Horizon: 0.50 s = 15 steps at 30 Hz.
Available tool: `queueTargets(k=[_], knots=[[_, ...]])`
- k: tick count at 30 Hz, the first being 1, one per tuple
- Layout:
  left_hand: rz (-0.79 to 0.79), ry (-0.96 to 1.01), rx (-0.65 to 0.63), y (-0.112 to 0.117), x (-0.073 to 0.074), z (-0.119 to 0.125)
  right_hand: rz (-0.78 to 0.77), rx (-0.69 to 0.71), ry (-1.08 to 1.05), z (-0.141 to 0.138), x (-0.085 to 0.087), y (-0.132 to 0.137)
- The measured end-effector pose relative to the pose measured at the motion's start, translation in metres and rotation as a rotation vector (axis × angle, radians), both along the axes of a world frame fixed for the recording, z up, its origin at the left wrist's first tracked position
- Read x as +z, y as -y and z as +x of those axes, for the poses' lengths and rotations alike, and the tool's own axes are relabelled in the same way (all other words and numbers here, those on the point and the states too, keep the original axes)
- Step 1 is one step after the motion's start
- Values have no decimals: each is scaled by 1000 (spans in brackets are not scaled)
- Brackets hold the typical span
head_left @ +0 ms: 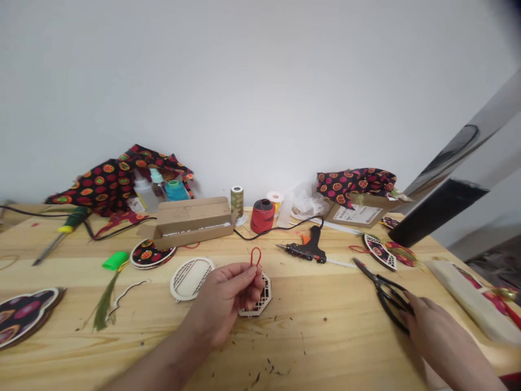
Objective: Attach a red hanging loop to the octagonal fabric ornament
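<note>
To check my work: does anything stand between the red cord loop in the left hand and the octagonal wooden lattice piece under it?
Nothing separate does: the left hand pinches the red cord loop just above the octagonal wooden lattice piece, and the hand partly covers that piece.

At the right hand [443,339], the scissors [386,293] show glossy black handles and metal blades, while the left hand [220,307] pinches a matt red cord loop [255,256] above pale wooden fretwork [262,297] on a smooth pine tabletop [325,339].

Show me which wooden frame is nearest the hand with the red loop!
The octagonal lattice frame, partly under the left hand; the round frame lies apart.
</note>
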<state>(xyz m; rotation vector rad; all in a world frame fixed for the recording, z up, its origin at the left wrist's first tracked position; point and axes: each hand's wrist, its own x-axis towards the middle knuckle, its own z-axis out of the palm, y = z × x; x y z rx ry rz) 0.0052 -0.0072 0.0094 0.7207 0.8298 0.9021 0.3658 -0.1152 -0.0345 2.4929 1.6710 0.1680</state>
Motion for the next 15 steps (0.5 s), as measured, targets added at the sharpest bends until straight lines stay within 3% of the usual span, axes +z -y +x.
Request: queueTargets(k=[5,9,12,15], knots=[[13,46,3,-1,1,0,-65,-2,-26,-13,22,-4],[-62,124,-15,1,5,-1,-116,-127,-166,-30,44,2],[-153,187,-44,1,5,-2,-48,-197,-227,-50,55,4],[-244,231,-69,0,4,-3,77,-80,-278,-69,56,0]])
